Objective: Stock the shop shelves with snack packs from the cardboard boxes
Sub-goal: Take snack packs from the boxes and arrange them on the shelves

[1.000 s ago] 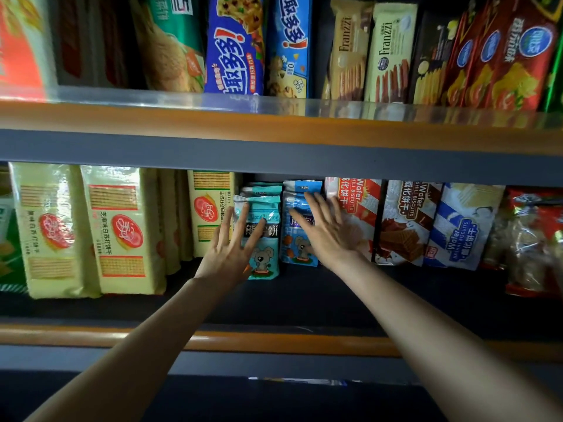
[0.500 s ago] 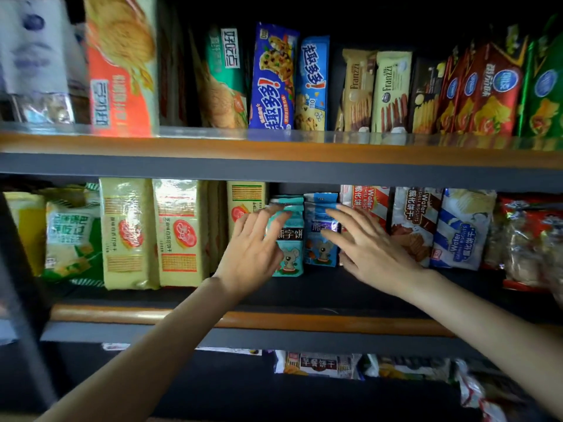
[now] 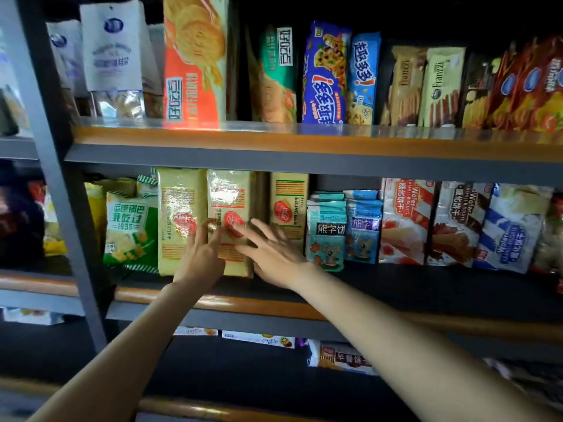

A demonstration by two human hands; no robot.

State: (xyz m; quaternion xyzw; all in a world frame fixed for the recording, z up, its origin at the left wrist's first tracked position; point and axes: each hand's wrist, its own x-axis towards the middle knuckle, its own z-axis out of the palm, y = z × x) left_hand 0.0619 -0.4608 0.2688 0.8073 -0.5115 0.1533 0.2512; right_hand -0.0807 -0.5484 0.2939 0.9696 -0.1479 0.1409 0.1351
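On the middle shelf [image 3: 274, 303] stand tall yellow cracker packs with red round logos. My left hand [image 3: 201, 254] lies with straight fingers against the front of the second yellow cracker pack [image 3: 231, 202]. My right hand [image 3: 271, 254] reaches to the same pack from the right, fingers spread and touching its front and right edge. Another yellow pack [image 3: 178, 220] stands just left of it. Two teal and blue bear biscuit packs [image 3: 326, 229] stand to the right, untouched. No cardboard box is in view.
A green snack bag [image 3: 131, 229] stands left of the yellow packs, wafer packs [image 3: 405, 220] to the right. The upper shelf [image 3: 304, 141] holds upright cookie packs. A grey upright post [image 3: 58, 184] bounds the left. More packs lie on the lower shelf [image 3: 259, 339].
Both hands have left the teal and blue bear packs and moved left to the yellow cracker packs. The camera view has shifted left as well.
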